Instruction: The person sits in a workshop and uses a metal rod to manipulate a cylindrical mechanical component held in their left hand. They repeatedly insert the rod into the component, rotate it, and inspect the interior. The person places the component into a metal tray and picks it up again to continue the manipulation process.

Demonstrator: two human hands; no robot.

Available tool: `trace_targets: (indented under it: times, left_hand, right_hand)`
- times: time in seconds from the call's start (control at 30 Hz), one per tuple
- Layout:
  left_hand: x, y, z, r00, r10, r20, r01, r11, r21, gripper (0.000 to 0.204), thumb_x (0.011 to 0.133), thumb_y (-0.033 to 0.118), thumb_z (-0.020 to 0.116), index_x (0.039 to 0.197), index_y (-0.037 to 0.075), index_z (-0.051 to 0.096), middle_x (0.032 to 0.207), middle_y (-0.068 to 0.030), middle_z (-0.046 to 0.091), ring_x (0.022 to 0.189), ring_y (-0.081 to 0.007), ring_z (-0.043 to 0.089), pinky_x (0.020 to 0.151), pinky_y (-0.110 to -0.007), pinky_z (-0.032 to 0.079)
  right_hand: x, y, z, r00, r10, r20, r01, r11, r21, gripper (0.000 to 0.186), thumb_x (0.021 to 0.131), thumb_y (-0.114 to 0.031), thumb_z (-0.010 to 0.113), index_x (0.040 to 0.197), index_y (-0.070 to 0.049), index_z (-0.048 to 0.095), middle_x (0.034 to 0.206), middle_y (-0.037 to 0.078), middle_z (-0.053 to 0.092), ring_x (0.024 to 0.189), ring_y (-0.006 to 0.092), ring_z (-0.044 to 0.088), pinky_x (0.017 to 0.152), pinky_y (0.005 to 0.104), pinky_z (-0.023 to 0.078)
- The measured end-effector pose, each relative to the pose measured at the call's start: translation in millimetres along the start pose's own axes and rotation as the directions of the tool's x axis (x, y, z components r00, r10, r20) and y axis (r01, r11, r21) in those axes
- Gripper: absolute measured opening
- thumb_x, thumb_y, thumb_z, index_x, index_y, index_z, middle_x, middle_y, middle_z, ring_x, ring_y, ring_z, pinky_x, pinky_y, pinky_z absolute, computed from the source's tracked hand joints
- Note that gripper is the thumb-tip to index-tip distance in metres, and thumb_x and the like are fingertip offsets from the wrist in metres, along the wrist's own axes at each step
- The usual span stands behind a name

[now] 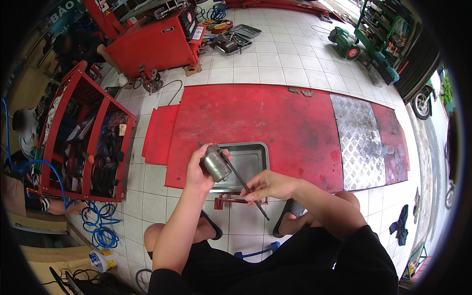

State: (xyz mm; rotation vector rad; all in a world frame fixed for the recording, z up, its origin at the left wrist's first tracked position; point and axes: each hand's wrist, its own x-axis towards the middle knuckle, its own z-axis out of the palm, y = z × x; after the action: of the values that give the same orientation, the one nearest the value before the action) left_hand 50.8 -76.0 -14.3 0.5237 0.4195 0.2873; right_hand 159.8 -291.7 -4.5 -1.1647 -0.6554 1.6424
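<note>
I hold a silver metal canister (216, 164) in my left hand (196, 173), fingers wrapped round its side, tilted over a steel tray (250, 155). A thin dark rod or hose (258, 209) runs diagonally alongside the canister, from behind its top down to the lower right. My right hand (265, 184) is closed on that rod below the canister, with fingers pinched round it. The tray rests at the near edge of a red platform (295, 128), partly hidden behind my hands and the canister.
Red tool cart (46, 167) at left, with blue hose coils (101, 223) and two people (83, 49) (24, 128) nearby. Red machine (147, 44), scattered tools (231, 44) at back; green wheeled machine (341, 42) at back right. Checker plate (356, 137) lies right; dark cloth (399, 226) on tiles.
</note>
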Motion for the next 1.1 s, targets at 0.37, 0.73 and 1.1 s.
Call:
trace_targets:
  times: [0.37,0.73,1.1]
  left_hand:
    - [-2,-1,8,1.000,-0.002,0.007,0.002,1.000,-0.017,0.027,0.092,0.028,0.060,0.105,0.004,0.059,0.104,-0.0165,0.062,0.101,-0.0347,0.064,0.092,-0.053,0.054]
    - [0,-7,-1,0.999,-0.036,-0.008,0.036,0.999,-0.003,0.028,0.092,0.027,0.059,0.107,0.004,0.058,0.106,-0.0170,0.061,0.106,-0.0359,0.064,0.090,-0.053,0.055]
    - [1,-5,-3,0.998,-0.054,-0.023,0.054,0.999,-0.005,0.030,0.091,0.028,0.060,0.110,0.006,0.056,0.107,-0.0191,0.062,0.103,-0.0360,0.065,0.087,-0.052,0.055]
  right_hand:
    - [-2,0,-9,0.997,0.056,-0.052,-0.066,0.976,-0.206,0.045,0.085,-0.011,0.078,0.121,0.009,0.060,0.090,0.012,0.072,0.079,0.0152,0.068,0.070,0.0249,0.051]
    - [-2,8,-8,0.993,0.067,-0.094,-0.079,0.988,-0.131,0.037,0.089,-0.015,0.075,0.116,0.007,0.063,0.086,0.010,0.070,0.076,0.0149,0.068,0.071,0.0263,0.054]
    - [-6,-7,2,0.995,0.091,-0.049,-0.084,0.988,0.133,0.038,0.090,-0.019,0.074,0.118,0.005,0.063,0.085,0.009,0.070,0.080,0.0165,0.070,0.067,0.0251,0.054]
